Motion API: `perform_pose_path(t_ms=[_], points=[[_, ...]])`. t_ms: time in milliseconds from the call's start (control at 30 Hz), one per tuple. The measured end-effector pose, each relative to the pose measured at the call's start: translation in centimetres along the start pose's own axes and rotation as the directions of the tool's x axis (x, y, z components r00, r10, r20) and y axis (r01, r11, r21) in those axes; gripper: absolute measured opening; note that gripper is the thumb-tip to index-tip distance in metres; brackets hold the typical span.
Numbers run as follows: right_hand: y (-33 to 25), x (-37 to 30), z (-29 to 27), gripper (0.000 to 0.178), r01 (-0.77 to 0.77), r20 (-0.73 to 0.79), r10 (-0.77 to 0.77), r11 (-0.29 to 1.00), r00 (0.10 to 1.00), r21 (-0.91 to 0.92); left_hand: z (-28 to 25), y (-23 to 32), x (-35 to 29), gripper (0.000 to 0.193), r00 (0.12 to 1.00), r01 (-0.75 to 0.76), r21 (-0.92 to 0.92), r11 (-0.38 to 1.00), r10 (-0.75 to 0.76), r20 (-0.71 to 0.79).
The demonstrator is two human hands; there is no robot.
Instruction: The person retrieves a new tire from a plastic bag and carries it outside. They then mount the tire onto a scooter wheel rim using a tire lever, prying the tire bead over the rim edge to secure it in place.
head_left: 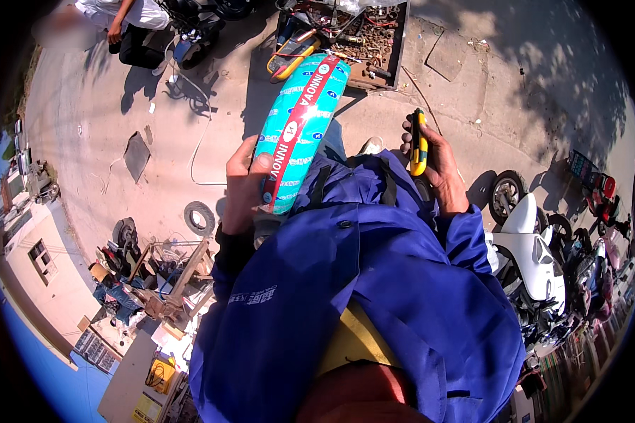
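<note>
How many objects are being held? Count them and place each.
2: the teal wrapped package in the left hand, and the yellow-and-black tool in the right hand. Smaller held items might be hidden.

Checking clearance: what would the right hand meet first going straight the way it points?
Probably the dark parts tray, ahead and slightly left of the right hand, though depth is unclear.

On my left I see 1 loose tire (190, 218) and 1 flat dark sheet (137, 157) lying on the ground (99, 176), well apart, and 1 pale building (65, 282); on my right stands 1 white motorbike (536, 264).
</note>
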State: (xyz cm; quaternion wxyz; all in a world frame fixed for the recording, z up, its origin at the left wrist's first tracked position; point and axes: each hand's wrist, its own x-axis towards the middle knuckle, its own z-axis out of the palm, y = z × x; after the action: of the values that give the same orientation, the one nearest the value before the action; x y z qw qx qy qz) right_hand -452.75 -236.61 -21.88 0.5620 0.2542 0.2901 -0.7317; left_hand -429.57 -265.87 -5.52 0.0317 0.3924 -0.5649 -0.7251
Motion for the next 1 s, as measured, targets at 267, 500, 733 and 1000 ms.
perform_pose_path(t_ms=[267, 500, 733, 1000], points=[[-0.7, -4.1, -0.3, 0.039, 0.198, -0.067, -0.223, 0.943, 0.973, -0.267, 9.2, -7.1, 9.9, 0.066, 0.978, -0.210, -0.152, 0.966, 0.208, -0.031], [-1.5, -5.1, 1.8, 0.048, 0.396, 0.122, -0.377, 0.884, 0.918, -0.250, 10.1, -13.4, 10.2, 0.075, 0.958, -0.232, -0.173, 0.957, 0.194, -0.210], [-0.5, -3.0, 2.9, 0.062, 0.407, 0.236, -0.365, 0.898, 0.901, -0.164, 10.7, -12.0, 8.7, 0.078, 0.978, -0.185, -0.201, 0.962, 0.162, -0.129], [-0.6, -2.6, 3.0, 0.060, 0.438, 0.241, -0.387, 0.872, 0.890, -0.219, 10.0, -11.5, 9.0, 0.076, 0.994, -0.091, 0.102, 0.991, 0.084, 0.074]])
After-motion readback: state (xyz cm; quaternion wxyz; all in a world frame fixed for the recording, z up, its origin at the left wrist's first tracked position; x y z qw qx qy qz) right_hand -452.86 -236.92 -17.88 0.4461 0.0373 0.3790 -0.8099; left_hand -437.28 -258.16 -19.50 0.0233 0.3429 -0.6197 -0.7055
